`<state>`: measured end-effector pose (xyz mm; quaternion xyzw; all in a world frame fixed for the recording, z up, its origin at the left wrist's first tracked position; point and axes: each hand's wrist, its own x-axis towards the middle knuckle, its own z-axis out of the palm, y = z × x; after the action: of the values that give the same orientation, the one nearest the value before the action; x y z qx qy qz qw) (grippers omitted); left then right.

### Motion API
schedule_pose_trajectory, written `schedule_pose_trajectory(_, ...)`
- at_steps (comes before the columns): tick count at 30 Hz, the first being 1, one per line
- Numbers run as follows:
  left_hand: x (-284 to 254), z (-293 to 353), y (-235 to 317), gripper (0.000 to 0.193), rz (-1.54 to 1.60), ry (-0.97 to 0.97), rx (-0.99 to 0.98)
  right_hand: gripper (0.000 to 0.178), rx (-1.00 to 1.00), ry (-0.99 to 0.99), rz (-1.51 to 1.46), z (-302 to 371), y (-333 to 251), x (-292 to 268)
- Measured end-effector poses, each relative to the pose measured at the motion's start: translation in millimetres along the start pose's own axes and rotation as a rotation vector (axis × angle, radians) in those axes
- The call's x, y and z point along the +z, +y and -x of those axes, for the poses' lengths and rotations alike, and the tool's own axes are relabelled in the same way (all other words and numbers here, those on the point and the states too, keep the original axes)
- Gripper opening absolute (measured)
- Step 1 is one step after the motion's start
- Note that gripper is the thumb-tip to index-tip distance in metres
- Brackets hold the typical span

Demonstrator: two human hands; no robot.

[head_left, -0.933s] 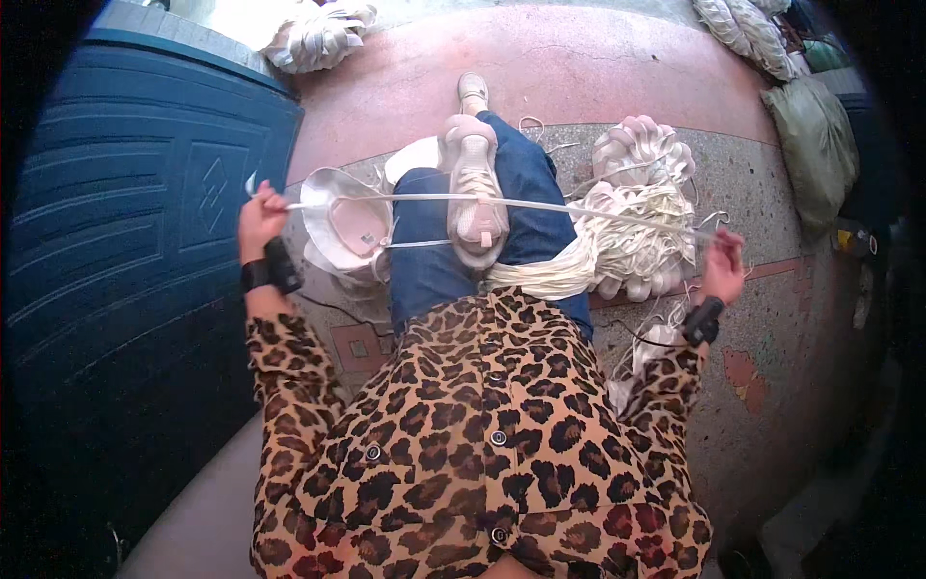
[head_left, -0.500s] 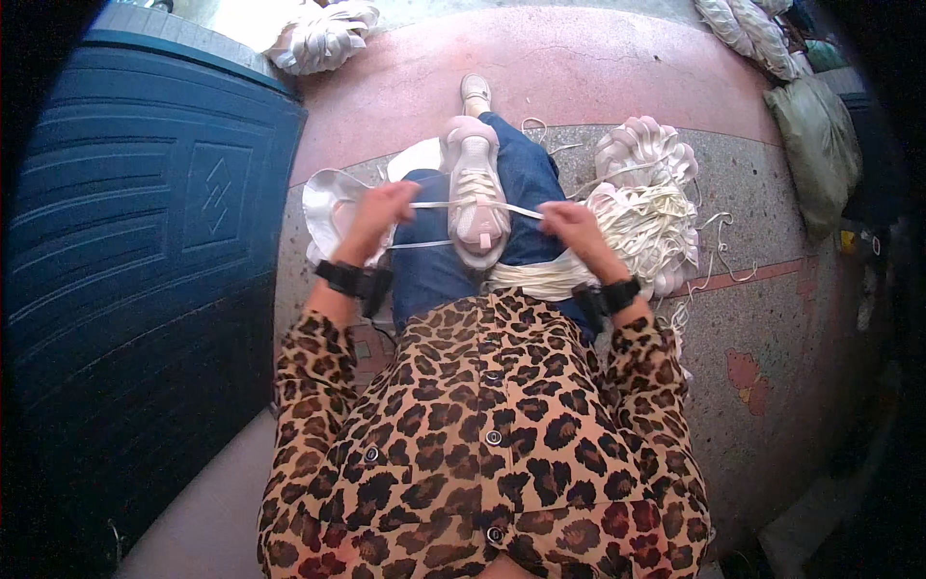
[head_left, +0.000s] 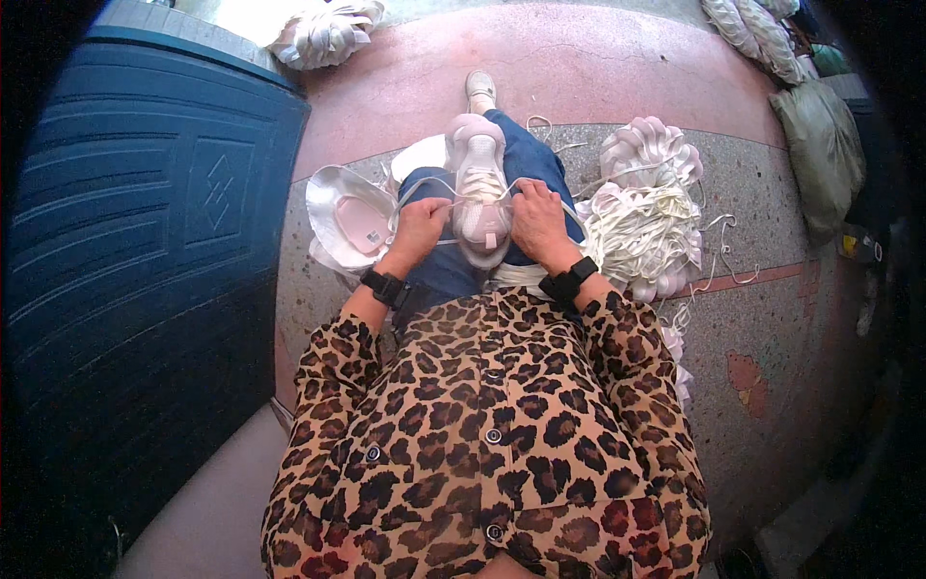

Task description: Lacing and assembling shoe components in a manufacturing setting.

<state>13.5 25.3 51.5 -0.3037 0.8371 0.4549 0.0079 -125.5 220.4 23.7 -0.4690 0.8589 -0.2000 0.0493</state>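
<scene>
A pale pink and white shoe upper (head_left: 478,159) lies lengthwise over my lap, its heel with a pull tab toward me. White lace runs criss-cross over its front. My left hand (head_left: 422,230) is closed at the shoe's left side, pinching a shoelace (head_left: 424,181) that loops up over my thigh. On the opposite side my right hand (head_left: 539,220) is closed on the lace, close against the shoe's collar. The fingertips of both hands are partly hidden, and the lace crosses the shoe between them.
To my right lie a heap of white laces (head_left: 644,227) and a fanned stack of pink-white shoe parts (head_left: 651,154). A white bag with a pink insole-like piece (head_left: 362,224) is at my left. A blue panelled door (head_left: 154,241) bounds the left; a greenish sack (head_left: 820,154) stands far right.
Both hands have come inward from wide apart to the shoe's sides. The lace, stretched straight before, now bows in loose loops. The pink piece at the left has become visible.
</scene>
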Motion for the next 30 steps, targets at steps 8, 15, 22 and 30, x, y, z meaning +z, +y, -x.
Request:
schedule_pose_trajectory(8,5,-1,0,0.025,-0.08,0.097,0.027,0.017,-0.189,-0.033,0.17,-10,-3,10)
schedule_pose_trajectory(15,6,-6,-4,0.021,-0.25,0.101,0.145,0.011,-0.246,0.014,0.283,-17,-7,6)
schedule_pose_trajectory(22,20,-11,13,0.016,-0.572,0.044,0.275,0.008,-0.038,0.136,0.125,-10,-1,9)
schedule_pose_trajectory(30,11,6,32,0.021,-0.798,0.24,0.381,0.012,-0.024,0.07,0.118,5,-15,-8)
